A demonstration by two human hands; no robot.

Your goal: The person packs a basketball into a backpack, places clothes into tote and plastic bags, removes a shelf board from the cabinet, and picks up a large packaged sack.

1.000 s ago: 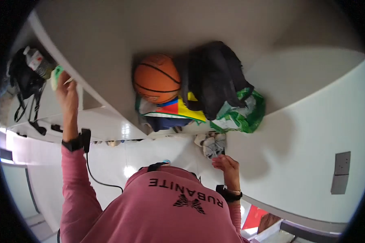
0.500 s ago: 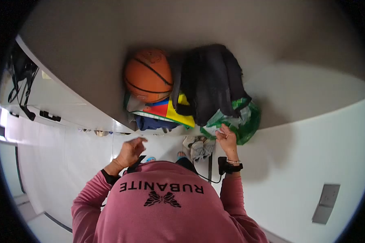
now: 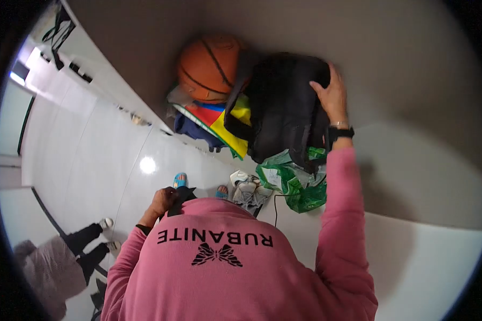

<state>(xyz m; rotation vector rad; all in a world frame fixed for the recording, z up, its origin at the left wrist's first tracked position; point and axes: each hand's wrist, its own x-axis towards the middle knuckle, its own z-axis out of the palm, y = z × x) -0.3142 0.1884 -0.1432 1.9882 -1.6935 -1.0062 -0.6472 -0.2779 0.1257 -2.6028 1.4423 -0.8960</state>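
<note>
R hand (image 3: 332, 93) at upper right side of blk backpack (image 3: 284, 101), thumb spread from fingers. Pack's in grey cabinet (image 3: 407, 91), btwn basketball (image 3: 209, 67), nearer cabinet's left edge, & grn bag (image 3: 305, 197) by its front edge. L hand (image 3: 163, 202) by blk strap (image 3: 184, 198), fingers curled; can't tell if pinching.

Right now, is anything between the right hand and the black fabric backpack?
Nothing visible: the right hand is at the backpack, along its right edge; the round orange basketball lies on the other side.
</note>
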